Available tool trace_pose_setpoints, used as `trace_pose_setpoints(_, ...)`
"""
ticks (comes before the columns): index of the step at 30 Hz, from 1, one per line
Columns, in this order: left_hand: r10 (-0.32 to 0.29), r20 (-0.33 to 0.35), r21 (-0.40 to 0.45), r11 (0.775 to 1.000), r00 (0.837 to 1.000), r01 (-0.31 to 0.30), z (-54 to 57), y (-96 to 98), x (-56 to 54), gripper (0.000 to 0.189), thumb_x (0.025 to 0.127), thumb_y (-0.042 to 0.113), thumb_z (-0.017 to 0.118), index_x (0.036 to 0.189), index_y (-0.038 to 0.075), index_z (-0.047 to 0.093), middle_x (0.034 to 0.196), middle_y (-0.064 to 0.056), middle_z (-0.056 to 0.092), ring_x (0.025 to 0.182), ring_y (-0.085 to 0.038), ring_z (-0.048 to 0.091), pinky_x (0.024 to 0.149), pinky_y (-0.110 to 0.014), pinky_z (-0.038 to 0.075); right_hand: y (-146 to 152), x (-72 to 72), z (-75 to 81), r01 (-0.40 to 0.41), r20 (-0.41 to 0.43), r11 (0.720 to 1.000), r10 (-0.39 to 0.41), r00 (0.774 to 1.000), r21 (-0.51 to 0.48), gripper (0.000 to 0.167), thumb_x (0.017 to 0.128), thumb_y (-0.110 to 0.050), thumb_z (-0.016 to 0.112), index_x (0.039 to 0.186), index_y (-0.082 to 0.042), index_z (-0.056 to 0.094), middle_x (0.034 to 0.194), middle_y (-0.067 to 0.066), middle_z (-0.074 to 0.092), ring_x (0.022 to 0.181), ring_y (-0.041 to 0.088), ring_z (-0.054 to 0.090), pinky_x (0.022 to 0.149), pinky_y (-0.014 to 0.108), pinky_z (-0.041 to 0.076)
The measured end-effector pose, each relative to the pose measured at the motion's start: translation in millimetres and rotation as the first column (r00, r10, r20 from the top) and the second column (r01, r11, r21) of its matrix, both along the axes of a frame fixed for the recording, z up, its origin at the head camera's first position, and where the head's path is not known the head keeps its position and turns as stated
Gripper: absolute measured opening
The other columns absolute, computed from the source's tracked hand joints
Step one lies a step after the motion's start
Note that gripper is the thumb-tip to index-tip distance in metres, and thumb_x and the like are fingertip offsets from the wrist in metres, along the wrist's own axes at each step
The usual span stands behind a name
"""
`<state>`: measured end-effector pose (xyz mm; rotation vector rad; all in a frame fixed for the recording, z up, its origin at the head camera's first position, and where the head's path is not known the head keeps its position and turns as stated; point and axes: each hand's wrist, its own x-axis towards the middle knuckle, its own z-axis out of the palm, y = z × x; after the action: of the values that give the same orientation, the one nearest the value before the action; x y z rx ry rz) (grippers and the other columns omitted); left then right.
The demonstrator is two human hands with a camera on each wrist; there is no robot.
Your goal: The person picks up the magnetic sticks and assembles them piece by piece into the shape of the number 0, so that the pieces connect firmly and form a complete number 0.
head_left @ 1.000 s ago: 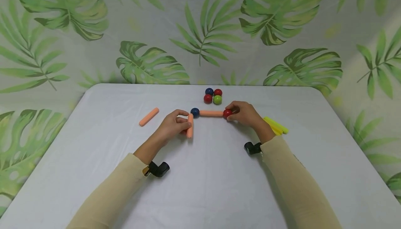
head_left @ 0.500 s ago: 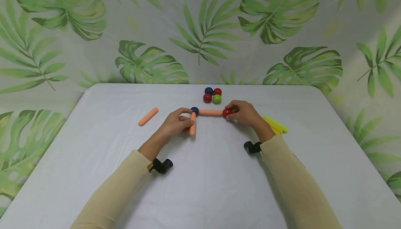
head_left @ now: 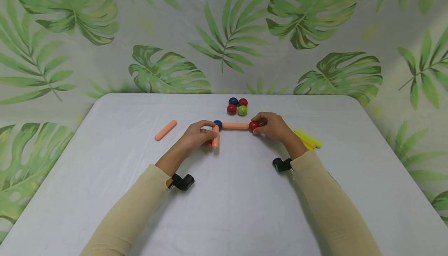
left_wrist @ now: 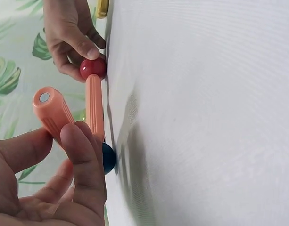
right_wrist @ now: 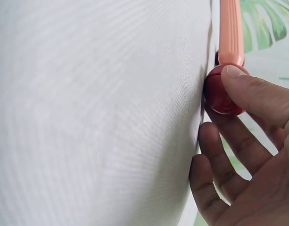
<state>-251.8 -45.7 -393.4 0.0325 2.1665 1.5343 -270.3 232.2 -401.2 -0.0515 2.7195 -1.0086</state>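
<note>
My left hand [head_left: 196,136] pinches an orange ribbed rod [head_left: 216,140] between thumb and fingers. In the left wrist view, the rod's free end bears a small round metal disc [left_wrist: 44,97]. Its far end is at the blue ball [head_left: 218,124]; fingers hide whether they touch. A second orange rod [head_left: 235,125] lies crosswise, joining that blue ball to a red ball [head_left: 253,127]. My right hand [head_left: 275,127] pinches the red ball, its thumb [right_wrist: 248,87] pressing on it in the right wrist view, while the other fingers curl loosely near the tabletop.
Several balls, among them a blue ball [head_left: 233,101] and a green ball [head_left: 242,110], sit clustered toward the back edge of the white table [head_left: 231,209]. A loose orange rod [head_left: 166,130] lies at left. Yellow rods [head_left: 308,139] lie beside my right wrist.
My left hand has moved slightly right and forward, bringing its orange rod up to the blue ball; the rod's near end now looks foreshortened. My right hand stays on the red ball.
</note>
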Motion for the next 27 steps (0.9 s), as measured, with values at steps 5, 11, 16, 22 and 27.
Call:
trace_pose_setpoints(5,0.009,0.026,-0.003,1.0,1.0,-0.009,1.0,0.5,-1.1,0.043,0.095,0.019,0.065,0.136,0.015,0.055,0.108,-0.01,0.071,0.075,-0.011,0.063,0.074,-0.026,0.051,0.7,0.1,0.7,0.0,-0.001,1.0,0.0,1.0,-0.006,0.038,0.09,-0.013,0.073,0.126,-0.014,0.062,0.131,0.013,0.062,0.123,0.031,0.054,0.104,0.046,0.05)
trace_pose_setpoints(11,0.027,0.05,-0.033,0.999,0.998,-0.025,-0.6,2.1,-1.1,0.041,0.096,0.023,0.064,0.136,0.016,0.056,0.102,-0.007,0.07,0.079,-0.013,0.061,0.073,-0.025,0.05,1.3,-0.9,0.9,-0.001,0.008,1.0,0.001,1.0,-0.008,0.038,0.089,-0.013,0.073,0.125,-0.014,0.062,0.131,0.012,0.063,0.123,0.031,0.054,0.104,0.045,0.05)
trace_pose_setpoints(16,0.03,0.053,-0.028,0.999,0.998,-0.029,-2.8,2.5,-0.7,0.042,0.096,0.023,0.064,0.137,0.016,0.056,0.101,-0.007,0.068,0.079,-0.013,0.061,0.073,-0.024,0.05,1.2,-0.8,0.5,0.003,0.006,1.0,-0.003,1.0,-0.006,0.037,0.089,-0.013,0.073,0.125,-0.014,0.063,0.13,0.012,0.063,0.124,0.031,0.055,0.104,0.045,0.05)
trace_pose_setpoints(22,0.03,0.052,0.002,1.0,0.998,-0.03,-3.8,2.2,-0.1,0.043,0.096,0.021,0.063,0.138,0.012,0.054,0.097,-0.006,0.068,0.075,-0.01,0.062,0.072,-0.023,0.052,1.6,-0.6,-0.5,0.006,-0.005,1.0,-0.006,1.0,-0.009,0.036,0.089,-0.012,0.073,0.124,-0.013,0.063,0.13,0.013,0.063,0.125,0.031,0.055,0.105,0.046,0.049)
trace_pose_setpoints(27,0.045,0.056,-0.013,0.999,0.997,-0.044,-5.3,-0.2,2.0,0.045,0.097,0.023,0.062,0.138,0.008,0.052,0.116,-0.011,0.066,0.081,-0.011,0.065,0.075,-0.023,0.053,0.9,-0.7,-0.6,0.005,-0.004,1.0,-0.005,1.0,-0.017,0.037,0.089,-0.012,0.073,0.124,-0.013,0.063,0.131,0.014,0.063,0.125,0.032,0.055,0.105,0.046,0.049)
